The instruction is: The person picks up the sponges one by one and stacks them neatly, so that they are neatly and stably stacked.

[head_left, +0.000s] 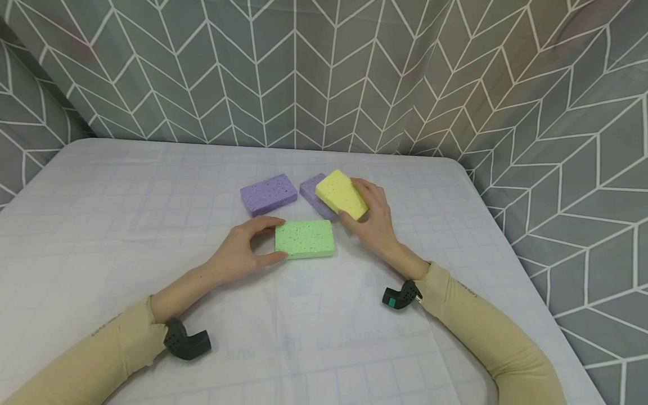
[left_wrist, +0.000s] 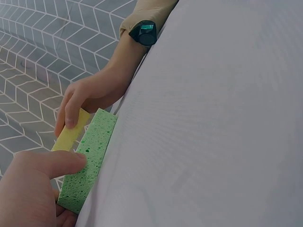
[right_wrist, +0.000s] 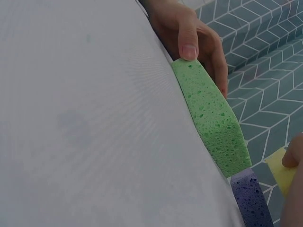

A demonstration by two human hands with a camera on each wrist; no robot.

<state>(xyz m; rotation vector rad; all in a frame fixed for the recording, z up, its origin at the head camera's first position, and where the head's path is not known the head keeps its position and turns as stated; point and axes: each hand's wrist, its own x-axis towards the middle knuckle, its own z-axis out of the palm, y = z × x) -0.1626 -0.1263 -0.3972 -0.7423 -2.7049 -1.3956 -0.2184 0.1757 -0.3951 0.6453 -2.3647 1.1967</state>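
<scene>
My left hand (head_left: 242, 251) grips the left end of a green sponge (head_left: 305, 239) that lies flat on the table, thumb on its near side and fingers at the far corner. In the left wrist view the thumb presses the speckled long face of this sponge. Behind and to the right, my right hand (head_left: 373, 218) holds a yellow sponge (head_left: 341, 194) by its right side, tilted. The yellow sponge overlaps a purple sponge (head_left: 310, 188) in the head view and hides part of it. A second purple sponge (head_left: 269, 194) lies to the left, behind the green one.
A pale cloth with a faint grid covers the table (head_left: 126, 191). Behind it and along the sides hangs a grey curtain (head_left: 273, 73) with a white chevron pattern. Each wrist carries a small black camera (head_left: 187, 340) at the sleeve cuff.
</scene>
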